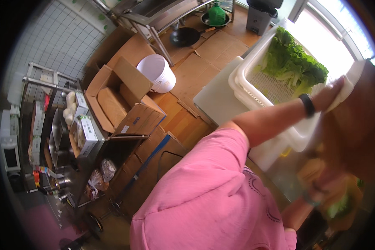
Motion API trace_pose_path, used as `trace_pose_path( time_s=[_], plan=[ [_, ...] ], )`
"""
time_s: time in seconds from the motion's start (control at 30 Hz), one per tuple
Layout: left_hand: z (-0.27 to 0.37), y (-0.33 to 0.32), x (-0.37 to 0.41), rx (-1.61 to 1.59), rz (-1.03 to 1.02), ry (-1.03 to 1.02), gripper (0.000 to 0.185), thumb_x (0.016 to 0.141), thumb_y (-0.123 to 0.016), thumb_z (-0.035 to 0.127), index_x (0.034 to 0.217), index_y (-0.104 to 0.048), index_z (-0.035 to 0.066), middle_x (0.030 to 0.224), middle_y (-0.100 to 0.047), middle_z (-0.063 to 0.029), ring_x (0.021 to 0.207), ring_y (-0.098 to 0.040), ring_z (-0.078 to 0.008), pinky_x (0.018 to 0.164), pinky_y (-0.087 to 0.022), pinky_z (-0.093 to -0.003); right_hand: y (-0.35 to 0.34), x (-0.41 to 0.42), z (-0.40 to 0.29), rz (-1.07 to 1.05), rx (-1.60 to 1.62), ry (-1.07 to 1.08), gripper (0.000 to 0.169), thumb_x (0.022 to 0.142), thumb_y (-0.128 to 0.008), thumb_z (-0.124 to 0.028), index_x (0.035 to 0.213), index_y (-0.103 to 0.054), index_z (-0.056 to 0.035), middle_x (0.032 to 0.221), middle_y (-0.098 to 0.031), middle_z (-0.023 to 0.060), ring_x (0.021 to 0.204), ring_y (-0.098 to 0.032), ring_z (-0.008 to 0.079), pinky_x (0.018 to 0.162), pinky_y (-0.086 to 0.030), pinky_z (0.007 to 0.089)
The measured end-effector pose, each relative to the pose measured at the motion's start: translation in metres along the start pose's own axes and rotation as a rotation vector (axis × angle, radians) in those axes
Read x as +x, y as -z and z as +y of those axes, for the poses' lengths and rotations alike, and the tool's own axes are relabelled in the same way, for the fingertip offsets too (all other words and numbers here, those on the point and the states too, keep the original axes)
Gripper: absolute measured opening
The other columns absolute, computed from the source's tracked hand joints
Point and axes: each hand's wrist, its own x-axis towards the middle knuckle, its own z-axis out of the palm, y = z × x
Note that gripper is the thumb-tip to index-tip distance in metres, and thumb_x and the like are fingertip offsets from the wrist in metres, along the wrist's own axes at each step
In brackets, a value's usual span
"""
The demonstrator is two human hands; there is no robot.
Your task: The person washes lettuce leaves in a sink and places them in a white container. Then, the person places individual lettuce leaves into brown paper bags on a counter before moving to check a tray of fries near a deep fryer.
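Observation:
My left hand (334, 90), above a black wristband, is raised at the right against a curved white thing (351, 79); its grip is unclear. A large blurred brown shape (350, 125) lies beside them, not identifiable. My right hand (326, 178) is low at the right, blurred, with a greenish band at its wrist, near blurred leafy greens (339, 206); whether it holds anything is unclear. Under my left forearm stands a white plastic basket (237, 82) with green leafy lettuce (287, 62) heaped along its far side. It sits on a white container (215, 90).
A white bucket (167, 79) and an open cardboard box (137, 118) stand left of the basket. Behind are a wok (184, 37), a steel sink (172, 11) and a grey bin (259, 20). A metal rack (97, 142) with boxes stands at left. Flattened cardboard (203, 67) covers some floor.

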Motion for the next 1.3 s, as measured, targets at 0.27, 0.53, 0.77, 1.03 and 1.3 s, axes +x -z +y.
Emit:
trace_pose_path(
  time_s=[0.27, 0.53, 0.77, 1.03, 1.3],
  plan=[
    [0.153, 0.114, -0.102, 0.099, 0.219, -0.241, 0.052, 0.093, -0.033, 0.047, 0.121, -0.044, 0.004, 0.094, -0.054, -0.0033, 0.078, -0.051, -0.0109, 0.067, -0.046, -0.0243, -0.137, 0.019, 0.085, -0.249, 0.032, -0.119, 0.048, 0.085, -0.048, -0.027, 0.122, -0.04, 0.003, 0.118, -0.046, 0.0122, 0.106, -0.047, 0.0236, 0.09, -0.039, 0.0369],
    [0.271, 0.252, -0.28, 0.215, 0.676, -0.284, 0.051, 0.093, -0.035, 0.045, 0.123, -0.043, 0.004, 0.102, -0.054, -0.0052, 0.086, -0.053, -0.0137, 0.074, -0.046, -0.0269, -0.338, -0.045, 0.162, -0.65, 0.062, -0.429, 0.043, 0.082, -0.051, -0.013, 0.123, -0.04, -0.0034, 0.102, -0.047, -0.0011, 0.091, -0.041, 0.0088, 0.081, -0.036, 0.0267],
    [0.348, 0.387, -0.434, 0.286, 1.049, -0.234, 0.051, 0.093, -0.036, 0.043, 0.124, -0.041, 0.003, 0.11, -0.053, -0.0068, 0.094, -0.054, -0.0162, 0.08, -0.047, -0.0292, -0.512, -0.104, 0.27, -1.008, -0.012, -0.486, 0.054, 0.081, -0.04, -0.005, 0.134, -0.028, -0.0027, 0.126, -0.04, 0.004, 0.113, -0.037, 0.0127, 0.094, -0.031, 0.0251],
    [0.409, 0.507, -0.555, 0.073, 1.441, -0.11, 0.061, 0.09, -0.037, 0.051, 0.128, -0.037, 0.003, 0.124, -0.048, -0.0095, 0.108, -0.051, -0.022, 0.089, -0.045, -0.0344, -0.658, -0.178, 0.392, -1.006, 0.186, -1.114, 0.06, 0.081, -0.042, -0.011, 0.139, -0.026, -0.0168, 0.109, -0.049, -0.0051, 0.083, -0.042, 0.0051, 0.073, -0.037, 0.0203],
    [0.35, 0.598, -0.629, -0.133, 1.65, -0.048, 0.057, 0.092, -0.035, 0.048, 0.128, -0.039, 0.003, 0.125, -0.048, -0.0101, 0.11, -0.05, -0.0227, 0.088, -0.045, -0.0335, -0.7, -0.207, 0.51, -1.051, -0.197, -1.287, 0.043, 0.084, -0.042, -0.014, 0.127, -0.042, -0.0163, 0.11, -0.052, -0.0026, 0.103, -0.049, 0.0132, 0.09, -0.04, 0.0315]
  ],
)
